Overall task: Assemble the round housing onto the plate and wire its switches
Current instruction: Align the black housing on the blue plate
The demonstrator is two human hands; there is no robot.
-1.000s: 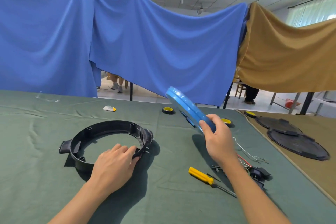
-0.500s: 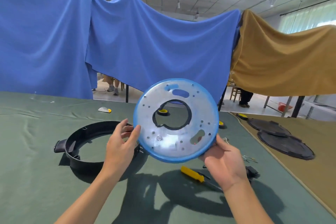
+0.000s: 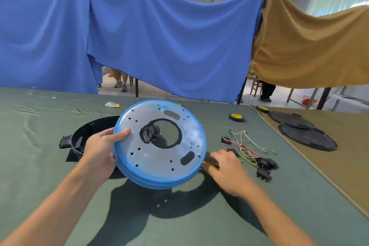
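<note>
Blue-rimmed plate (image 3: 159,146) held tilted above table (image 3: 40,166), left hand (image 3: 99,152) gripping its left rim, black housing (image 3: 95,126) behind, right hand (image 3: 225,168) curled round yellow screwdriver (image 3: 208,163) handle, switches (image 3: 266,164) just right.

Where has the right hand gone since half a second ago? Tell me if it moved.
Yes. The right hand has left the plate rim and dropped down to the yellow screwdriver beside the wired switches.
</note>
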